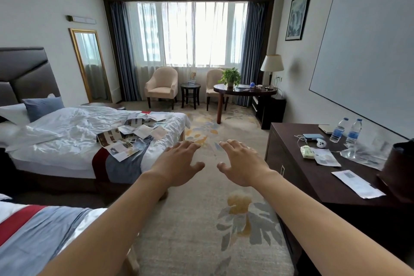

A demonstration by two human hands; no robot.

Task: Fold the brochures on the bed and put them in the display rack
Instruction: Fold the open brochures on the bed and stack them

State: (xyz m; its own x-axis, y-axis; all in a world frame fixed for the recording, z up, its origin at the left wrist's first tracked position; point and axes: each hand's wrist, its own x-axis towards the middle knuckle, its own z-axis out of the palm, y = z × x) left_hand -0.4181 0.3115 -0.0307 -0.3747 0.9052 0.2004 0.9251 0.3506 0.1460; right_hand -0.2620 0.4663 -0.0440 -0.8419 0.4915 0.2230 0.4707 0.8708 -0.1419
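Daylight pours through sheer curtains over a wide window (190, 33) flanked by blue drapes (122, 51). Two cream armchairs (161, 85) stand beside a small round side table (190, 94). A gold-framed mirror (90, 65) leans on the left wall (beside a dark headboard (24, 71)). Floral-patterned carpet (212, 219) covers the floor.

The brochures (136, 132) lie loose on the bed (67, 132), scattered over its foot end at about 10 o'clock from the view's centre. Most are white sheets printed with small photos and text. 1 large brochure (119, 144) lies unfolded, its creased panels spread flat at the near edge, partly on the red and grey bed runner. The rest overlap one another in an untidy heap toward 12 o'clock of it.
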